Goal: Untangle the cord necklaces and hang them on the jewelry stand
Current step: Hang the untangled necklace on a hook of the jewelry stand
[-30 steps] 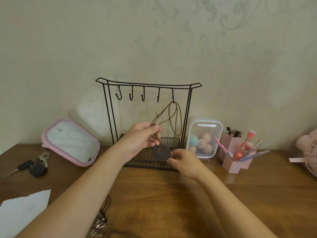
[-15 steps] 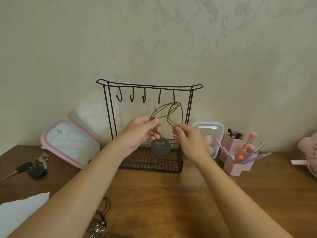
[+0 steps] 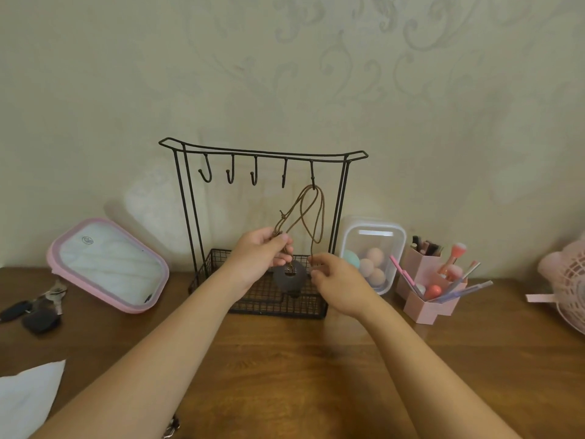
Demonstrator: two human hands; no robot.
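Before the wire basket, the left hand [image 3: 258,258] pinches the cord necklace [image 3: 323,213] just above its dark pendant [image 3: 289,275]. The right hand [image 3: 335,282] curls at the dangling loop, and I cannot tell whether it grips. The cord hangs twisted from the rightmost hook [image 3: 312,180] of the jewelry stand [image 3: 259,304]. I judge this the straightening step; next, ease the strands apart gently. A metal clump [image 3: 172,427], perhaps more necklaces, is cut off at the bottom edge

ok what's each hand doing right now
Left hand: pinching the necklace cord just above its round pendant.
Right hand: pinching the cord's hanging loop.
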